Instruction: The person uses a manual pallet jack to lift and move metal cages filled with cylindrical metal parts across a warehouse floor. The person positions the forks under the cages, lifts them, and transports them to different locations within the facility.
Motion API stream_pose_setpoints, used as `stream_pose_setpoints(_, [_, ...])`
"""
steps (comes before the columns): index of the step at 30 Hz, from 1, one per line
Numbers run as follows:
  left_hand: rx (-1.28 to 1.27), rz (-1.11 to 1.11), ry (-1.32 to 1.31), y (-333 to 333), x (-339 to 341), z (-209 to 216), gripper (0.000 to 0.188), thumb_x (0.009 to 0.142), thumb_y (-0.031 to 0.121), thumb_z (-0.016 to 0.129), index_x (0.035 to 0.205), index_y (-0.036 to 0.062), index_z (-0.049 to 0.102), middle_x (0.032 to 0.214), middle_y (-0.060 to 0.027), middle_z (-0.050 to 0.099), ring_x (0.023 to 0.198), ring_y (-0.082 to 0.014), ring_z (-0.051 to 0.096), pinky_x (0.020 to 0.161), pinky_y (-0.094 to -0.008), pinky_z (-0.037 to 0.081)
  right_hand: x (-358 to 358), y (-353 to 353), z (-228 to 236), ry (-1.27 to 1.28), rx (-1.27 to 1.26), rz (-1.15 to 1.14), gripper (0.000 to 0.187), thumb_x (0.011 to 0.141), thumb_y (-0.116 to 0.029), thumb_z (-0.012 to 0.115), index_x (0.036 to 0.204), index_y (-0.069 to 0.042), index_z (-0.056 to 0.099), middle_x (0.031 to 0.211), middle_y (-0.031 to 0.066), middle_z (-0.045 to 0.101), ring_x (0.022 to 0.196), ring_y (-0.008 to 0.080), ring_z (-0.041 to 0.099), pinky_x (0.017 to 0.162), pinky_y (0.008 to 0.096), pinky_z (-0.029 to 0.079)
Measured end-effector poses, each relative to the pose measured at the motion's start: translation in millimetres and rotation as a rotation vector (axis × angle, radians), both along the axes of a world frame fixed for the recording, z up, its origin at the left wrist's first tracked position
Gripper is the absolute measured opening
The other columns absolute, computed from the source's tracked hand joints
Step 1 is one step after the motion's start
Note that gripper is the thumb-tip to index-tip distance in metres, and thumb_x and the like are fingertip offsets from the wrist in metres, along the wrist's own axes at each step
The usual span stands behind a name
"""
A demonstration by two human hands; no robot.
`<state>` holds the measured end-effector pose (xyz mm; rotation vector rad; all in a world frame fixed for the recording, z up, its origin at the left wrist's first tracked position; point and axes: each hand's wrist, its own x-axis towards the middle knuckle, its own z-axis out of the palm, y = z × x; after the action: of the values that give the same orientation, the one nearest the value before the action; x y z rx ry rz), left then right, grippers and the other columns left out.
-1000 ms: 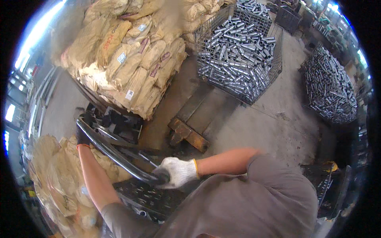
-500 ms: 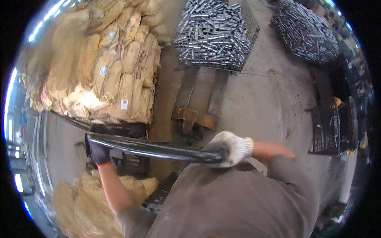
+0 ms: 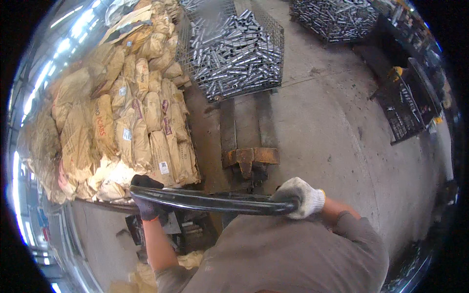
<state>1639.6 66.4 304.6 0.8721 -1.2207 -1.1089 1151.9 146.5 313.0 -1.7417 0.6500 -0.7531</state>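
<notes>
A glossy black bar (image 3: 215, 202) lies crosswise in front of my chest, looking slightly bowed in the wide view. My left hand (image 3: 146, 198), in a dark glove, is closed around its left end. The other end is gripped by my right hand (image 3: 302, 198), in a white knit glove. Just beyond the bar stands a pallet truck, its rusty orange head (image 3: 251, 157) facing me. Its two dark forks (image 3: 264, 119) run away from me toward a wire mesh basket (image 3: 281, 53) heaped with shiny metal tubes (image 3: 234, 53). Whether the bar joins the truck is hidden.
At left, stacked tan sacks (image 3: 132, 117) rise high on a pallet. A second basket of metal tubes (image 3: 337, 19) stands far right, with a dark metal rack (image 3: 403, 107) nearer. Grey concrete floor (image 3: 322, 127) stretches between. More sacks (image 3: 141, 281) lie low at left.
My view has turned, so the baskets and rack sit farther left and higher in the picture. Both hands keep their grip on the bar, which appears lower and a little to the right.
</notes>
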Motion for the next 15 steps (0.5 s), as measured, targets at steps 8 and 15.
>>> stream_pose_setpoints(8, [0.267, -0.222, 0.409, -154, 27, -59, 0.032, 0.107, 0.044, 0.040, 0.114, 0.0161, 0.055, 0.096, -0.0031, 0.058, 0.083, -0.0239, 0.060, 0.072, -0.0437, 0.054, 101, 93, 6, 0.025, 0.071, -0.571, 0.041, 0.065, -0.017, 0.076, 0.102, 0.000, 0.074, 0.083, 0.0180, 0.071, 0.072, 0.0322, 0.070, 0.069, 0.0380, 0.055])
stream_pose_setpoints(15, [-0.343, -0.627, -0.091, -325, -147, -56, 0.031, 0.101, 0.032, 0.058, 0.115, 0.0047, 0.064, 0.107, -0.0072, 0.069, 0.095, -0.0183, 0.066, 0.082, -0.0347, 0.054, 228, 98, 19, 0.049, 0.078, -1.099, 0.014, 0.080, -0.007, 0.072, 0.092, -0.003, 0.076, 0.074, 0.0144, 0.072, 0.066, 0.0168, 0.071, 0.065, 0.0328, 0.057])
